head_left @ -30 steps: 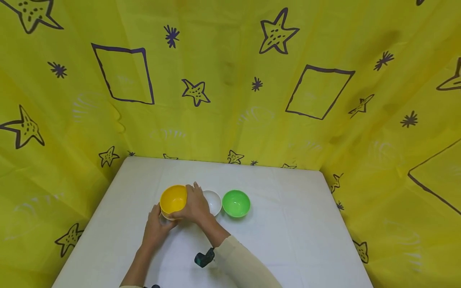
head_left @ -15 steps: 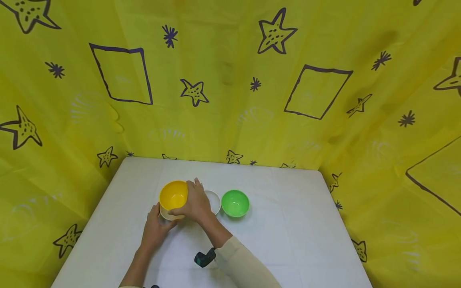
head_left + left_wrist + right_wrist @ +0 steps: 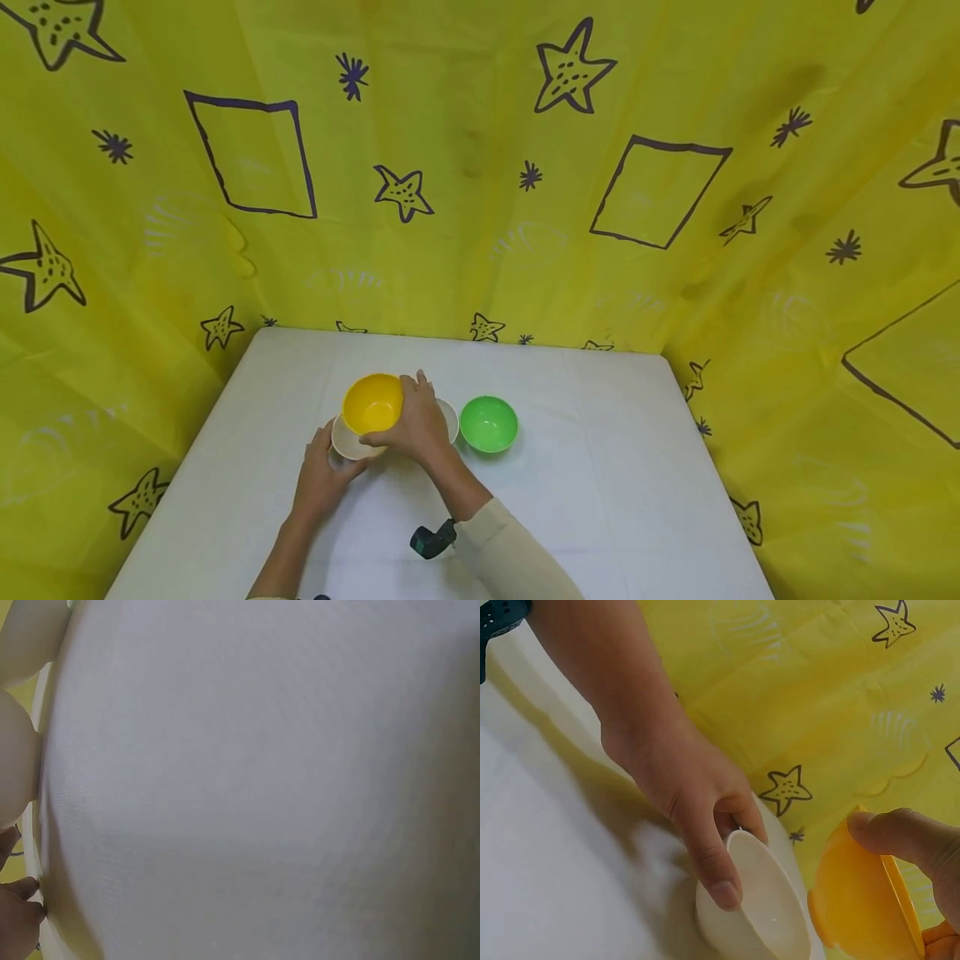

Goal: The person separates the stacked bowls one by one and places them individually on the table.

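Observation:
My right hand (image 3: 420, 423) grips a yellow bowl (image 3: 369, 402) by its rim and holds it tilted, just above a white bowl (image 3: 351, 443) on the table. Around that white bowl curls my left hand (image 3: 321, 479), its thumb on the near side, as the right wrist view shows with the left hand (image 3: 682, 776) and the white bowl (image 3: 769, 900) side by side. Apart from it there hangs the yellow bowl (image 3: 859, 900) between thumb and fingers of the right hand (image 3: 922, 847). A second white bowl (image 3: 452, 419) is partly hidden behind my right hand.
A green bowl (image 3: 489, 425) stands to the right, beside the second white bowl. All this is on a table with a white cover (image 3: 615, 467). A yellow curtain (image 3: 465, 275) with drawn stars surrounds its back and sides. In the left wrist view mostly the white cover (image 3: 247, 772) shows.
The yellow bowl has come up out of the white bowl in my right hand and has shifted a little to the right. My left hand has stayed at the white bowl.

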Demonstrator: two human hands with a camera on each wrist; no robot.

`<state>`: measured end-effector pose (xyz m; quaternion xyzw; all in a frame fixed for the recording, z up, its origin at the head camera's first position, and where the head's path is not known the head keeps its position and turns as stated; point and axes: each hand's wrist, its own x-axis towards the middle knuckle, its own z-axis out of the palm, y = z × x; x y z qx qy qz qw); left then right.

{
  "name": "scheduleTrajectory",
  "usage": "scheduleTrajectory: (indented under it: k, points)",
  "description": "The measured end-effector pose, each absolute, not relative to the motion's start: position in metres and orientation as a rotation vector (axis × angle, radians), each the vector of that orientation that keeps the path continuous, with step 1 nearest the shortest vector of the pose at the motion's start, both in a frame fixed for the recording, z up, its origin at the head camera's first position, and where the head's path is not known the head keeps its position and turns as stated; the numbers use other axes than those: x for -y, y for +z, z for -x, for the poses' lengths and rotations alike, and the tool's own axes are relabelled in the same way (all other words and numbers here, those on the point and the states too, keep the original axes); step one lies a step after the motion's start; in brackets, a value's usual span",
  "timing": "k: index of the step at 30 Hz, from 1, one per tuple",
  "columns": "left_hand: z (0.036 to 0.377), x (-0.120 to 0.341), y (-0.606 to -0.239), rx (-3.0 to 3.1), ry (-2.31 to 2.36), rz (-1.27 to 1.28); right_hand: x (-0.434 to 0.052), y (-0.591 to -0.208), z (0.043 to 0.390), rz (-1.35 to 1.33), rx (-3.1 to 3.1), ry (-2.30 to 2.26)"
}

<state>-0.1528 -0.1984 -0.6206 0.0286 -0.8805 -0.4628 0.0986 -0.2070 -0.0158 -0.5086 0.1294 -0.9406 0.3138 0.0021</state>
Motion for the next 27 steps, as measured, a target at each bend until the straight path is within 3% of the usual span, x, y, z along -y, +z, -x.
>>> scheduleTrajectory:
  k: [27]
  points:
    - [0.152, 0.199, -0.618, 2.643, -1.404, -0.114, -0.031, -0.5, 0.202, -0.238, 2.842, 1.148]
